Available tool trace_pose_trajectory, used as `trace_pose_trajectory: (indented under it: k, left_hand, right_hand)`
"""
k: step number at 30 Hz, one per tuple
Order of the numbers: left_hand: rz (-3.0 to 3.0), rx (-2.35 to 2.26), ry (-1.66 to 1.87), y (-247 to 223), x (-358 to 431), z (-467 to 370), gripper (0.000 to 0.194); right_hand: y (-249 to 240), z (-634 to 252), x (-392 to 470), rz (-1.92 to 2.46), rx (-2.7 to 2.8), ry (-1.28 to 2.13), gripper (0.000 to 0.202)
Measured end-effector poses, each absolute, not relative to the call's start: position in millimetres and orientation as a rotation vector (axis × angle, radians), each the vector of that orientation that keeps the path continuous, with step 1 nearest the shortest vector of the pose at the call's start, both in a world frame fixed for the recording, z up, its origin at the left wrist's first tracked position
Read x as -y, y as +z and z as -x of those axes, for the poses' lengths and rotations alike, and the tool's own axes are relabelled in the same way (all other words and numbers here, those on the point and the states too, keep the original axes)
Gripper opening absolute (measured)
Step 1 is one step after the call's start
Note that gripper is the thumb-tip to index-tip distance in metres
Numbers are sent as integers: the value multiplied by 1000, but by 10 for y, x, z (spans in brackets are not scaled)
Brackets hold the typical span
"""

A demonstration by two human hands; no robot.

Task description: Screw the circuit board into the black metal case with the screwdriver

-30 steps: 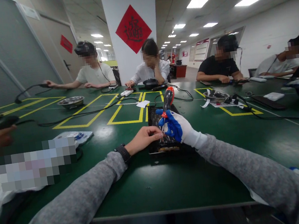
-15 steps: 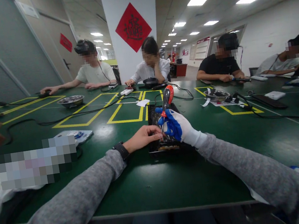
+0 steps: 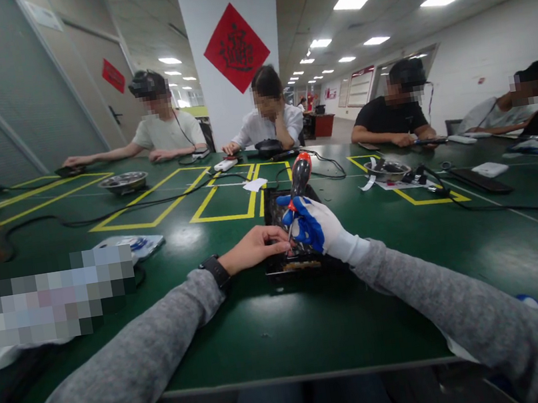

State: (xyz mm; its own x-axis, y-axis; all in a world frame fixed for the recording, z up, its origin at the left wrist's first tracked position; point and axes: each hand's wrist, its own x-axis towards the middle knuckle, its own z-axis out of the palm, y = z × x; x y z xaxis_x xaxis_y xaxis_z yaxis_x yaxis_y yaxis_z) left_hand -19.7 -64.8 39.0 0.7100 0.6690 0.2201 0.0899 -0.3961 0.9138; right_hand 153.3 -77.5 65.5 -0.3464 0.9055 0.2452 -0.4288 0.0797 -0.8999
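A black rectangular device (image 3: 274,210) lies on the green table in front of me. My right hand (image 3: 316,225), in a white and blue glove, is closed round a red and black screwdriver (image 3: 301,175), whose handle points up and whose thin shaft slants down to the device. My bare left hand (image 3: 255,246) rests at the device's left side, with its fingertips close together near the screwdriver's tip. Whether those fingers pinch a small part is hidden.
A metal bowl (image 3: 123,183) stands at the back left, another bowl (image 3: 388,170) at the right. A white paper scrap (image 3: 255,185) lies beyond the device. Black cables cross the table. Several people sit around it.
The view has shifted slightly. The screwdriver handle has turned a little in my right hand, while both hands stay at the device.
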Motion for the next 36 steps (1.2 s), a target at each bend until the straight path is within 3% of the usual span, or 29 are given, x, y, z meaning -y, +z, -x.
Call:
trace_pose_trajectory:
  k: [36]
  left_hand:
    - [-1916, -637, 826, 372, 660, 176, 27]
  right_hand:
    - [656, -1515, 811, 544, 1292, 1466, 37]
